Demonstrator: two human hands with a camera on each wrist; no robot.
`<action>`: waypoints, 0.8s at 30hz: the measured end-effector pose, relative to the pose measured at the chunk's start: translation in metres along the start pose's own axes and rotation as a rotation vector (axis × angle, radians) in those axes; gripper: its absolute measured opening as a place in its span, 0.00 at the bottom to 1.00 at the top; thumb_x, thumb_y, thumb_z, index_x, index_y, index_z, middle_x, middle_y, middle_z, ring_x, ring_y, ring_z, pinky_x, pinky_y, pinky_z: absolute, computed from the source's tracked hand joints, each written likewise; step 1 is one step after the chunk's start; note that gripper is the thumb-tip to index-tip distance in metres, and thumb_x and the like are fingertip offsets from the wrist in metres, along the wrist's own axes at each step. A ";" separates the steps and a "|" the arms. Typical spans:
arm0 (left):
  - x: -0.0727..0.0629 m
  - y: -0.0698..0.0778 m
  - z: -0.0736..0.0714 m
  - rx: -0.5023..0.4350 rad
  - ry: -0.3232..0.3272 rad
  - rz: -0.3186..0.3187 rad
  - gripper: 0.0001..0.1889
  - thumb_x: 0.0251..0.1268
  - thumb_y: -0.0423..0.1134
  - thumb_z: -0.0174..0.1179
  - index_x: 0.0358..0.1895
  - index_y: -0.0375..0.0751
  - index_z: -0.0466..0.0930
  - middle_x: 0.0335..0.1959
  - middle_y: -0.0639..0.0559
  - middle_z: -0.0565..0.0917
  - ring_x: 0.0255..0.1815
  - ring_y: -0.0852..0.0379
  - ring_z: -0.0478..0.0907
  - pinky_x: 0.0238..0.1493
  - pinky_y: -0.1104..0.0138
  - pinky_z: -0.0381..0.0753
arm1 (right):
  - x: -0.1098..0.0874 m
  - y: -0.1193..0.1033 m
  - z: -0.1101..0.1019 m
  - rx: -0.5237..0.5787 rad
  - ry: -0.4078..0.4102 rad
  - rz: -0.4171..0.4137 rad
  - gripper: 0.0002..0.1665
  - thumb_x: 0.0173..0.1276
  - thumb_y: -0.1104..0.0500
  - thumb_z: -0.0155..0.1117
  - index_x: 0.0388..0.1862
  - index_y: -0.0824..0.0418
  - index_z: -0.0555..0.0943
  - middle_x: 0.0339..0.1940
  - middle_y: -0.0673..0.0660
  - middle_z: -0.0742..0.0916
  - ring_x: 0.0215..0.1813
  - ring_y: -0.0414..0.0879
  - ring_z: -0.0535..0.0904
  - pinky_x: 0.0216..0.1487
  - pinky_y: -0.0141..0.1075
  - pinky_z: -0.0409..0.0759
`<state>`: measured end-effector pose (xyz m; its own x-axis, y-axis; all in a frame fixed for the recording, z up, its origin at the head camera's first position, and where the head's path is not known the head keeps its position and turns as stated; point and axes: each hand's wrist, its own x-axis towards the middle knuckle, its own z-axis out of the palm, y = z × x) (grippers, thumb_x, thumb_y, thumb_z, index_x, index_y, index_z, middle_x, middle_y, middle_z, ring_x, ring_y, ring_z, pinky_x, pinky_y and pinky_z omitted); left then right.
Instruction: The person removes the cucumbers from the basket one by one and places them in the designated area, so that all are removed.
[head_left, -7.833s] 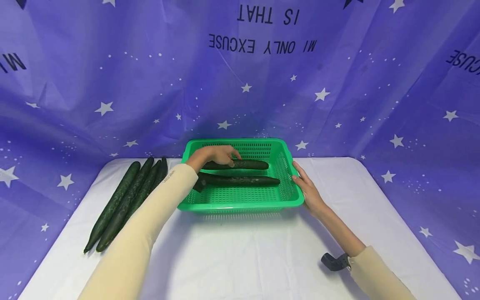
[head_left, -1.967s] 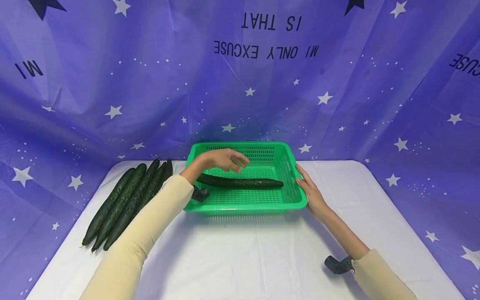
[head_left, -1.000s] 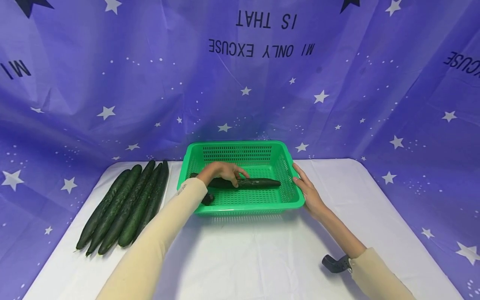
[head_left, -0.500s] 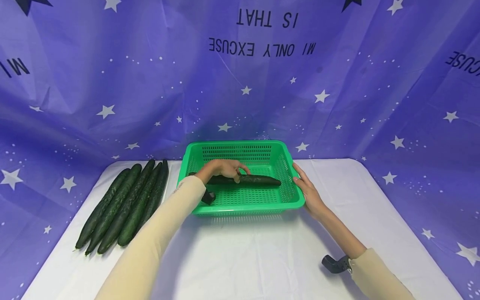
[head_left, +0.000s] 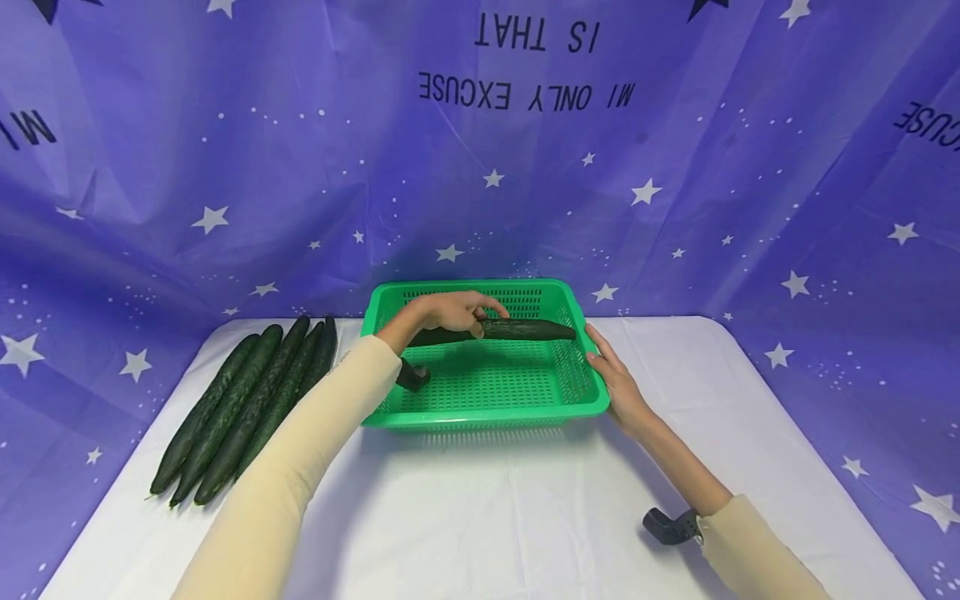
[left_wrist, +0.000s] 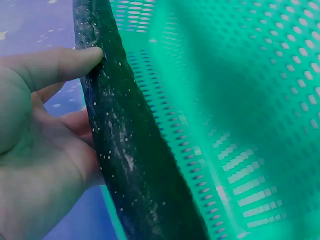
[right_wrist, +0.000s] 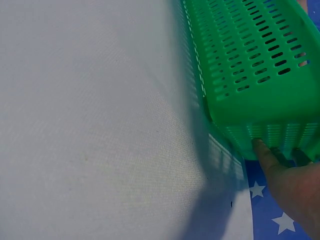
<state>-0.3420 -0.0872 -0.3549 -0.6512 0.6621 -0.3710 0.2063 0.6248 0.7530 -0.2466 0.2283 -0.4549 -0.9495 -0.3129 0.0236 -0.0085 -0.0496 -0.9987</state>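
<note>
A long dark green cucumber (head_left: 528,330) is raised inside the green plastic basket (head_left: 480,415). My left hand (head_left: 450,311) pinches it near its middle, and part of its left end is hidden behind the hand. In the left wrist view the thumb presses one side of the cucumber (left_wrist: 120,130), with fingers behind it. At the basket's right end my right hand (head_left: 622,392) holds the rim. The right wrist view has its fingers (right_wrist: 267,157) against the outside of the end wall.
Several cucumbers (head_left: 232,417) lie side by side on the white tablecloth (head_left: 487,517) to the left, partly covered by the left sleeve. A purple star-printed curtain (head_left: 420,192) rises behind the basket. A black wrist device (head_left: 670,527) sticks out by the right sleeve.
An earlier cucumber has left the basket and the left row has grown by one. My left hand then gripped the remaining cucumber and raised it toward the basket's back. The right hand stayed.
</note>
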 end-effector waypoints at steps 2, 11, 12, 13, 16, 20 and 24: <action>-0.006 0.005 -0.007 -0.009 0.020 0.024 0.31 0.70 0.24 0.54 0.74 0.50 0.67 0.79 0.44 0.53 0.77 0.46 0.54 0.70 0.50 0.62 | 0.000 -0.001 0.000 -0.001 0.004 -0.003 0.35 0.85 0.51 0.39 0.84 0.47 0.41 0.80 0.61 0.54 0.63 0.55 0.72 0.54 0.37 0.80; -0.049 0.016 -0.032 -0.042 0.154 0.123 0.29 0.73 0.29 0.55 0.74 0.50 0.65 0.77 0.45 0.55 0.75 0.46 0.55 0.67 0.48 0.65 | 0.001 0.000 0.001 -0.005 0.003 -0.005 0.35 0.85 0.51 0.39 0.84 0.47 0.41 0.80 0.61 0.53 0.60 0.51 0.74 0.53 0.35 0.79; -0.055 0.016 -0.034 -0.044 0.174 0.129 0.29 0.73 0.29 0.55 0.75 0.50 0.65 0.76 0.44 0.57 0.75 0.46 0.56 0.66 0.48 0.66 | 0.001 0.000 0.001 -0.004 0.002 -0.006 0.35 0.85 0.51 0.39 0.84 0.47 0.41 0.80 0.61 0.53 0.60 0.51 0.74 0.53 0.35 0.79; -0.061 0.015 -0.036 -0.042 0.195 0.133 0.29 0.73 0.29 0.55 0.75 0.50 0.65 0.75 0.43 0.59 0.75 0.46 0.56 0.65 0.48 0.67 | 0.001 0.000 0.000 -0.001 0.000 -0.007 0.35 0.85 0.51 0.39 0.84 0.47 0.41 0.80 0.61 0.53 0.59 0.51 0.74 0.52 0.35 0.80; -0.079 0.012 -0.038 -0.030 0.251 0.139 0.29 0.73 0.28 0.55 0.75 0.48 0.64 0.70 0.41 0.64 0.73 0.45 0.58 0.61 0.48 0.68 | 0.001 0.000 0.000 0.006 -0.005 -0.012 0.36 0.85 0.50 0.39 0.84 0.46 0.41 0.80 0.61 0.54 0.59 0.51 0.75 0.52 0.35 0.80; -0.102 0.001 -0.037 -0.041 0.316 0.118 0.30 0.73 0.28 0.55 0.75 0.47 0.64 0.60 0.37 0.70 0.68 0.45 0.62 0.56 0.49 0.68 | 0.000 0.000 0.000 0.020 -0.012 -0.010 0.36 0.84 0.49 0.40 0.84 0.47 0.41 0.80 0.61 0.54 0.59 0.52 0.76 0.53 0.36 0.80; -0.124 -0.017 -0.034 -0.043 0.372 0.086 0.30 0.73 0.28 0.54 0.76 0.46 0.62 0.53 0.36 0.72 0.70 0.43 0.62 0.54 0.49 0.68 | 0.000 0.000 0.000 0.021 -0.016 -0.007 0.37 0.84 0.50 0.40 0.84 0.48 0.40 0.80 0.62 0.55 0.58 0.52 0.77 0.53 0.37 0.80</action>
<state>-0.2895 -0.1942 -0.3034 -0.8551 0.5109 -0.0882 0.2463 0.5500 0.7980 -0.2464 0.2285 -0.4545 -0.9442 -0.3279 0.0315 -0.0085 -0.0716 -0.9974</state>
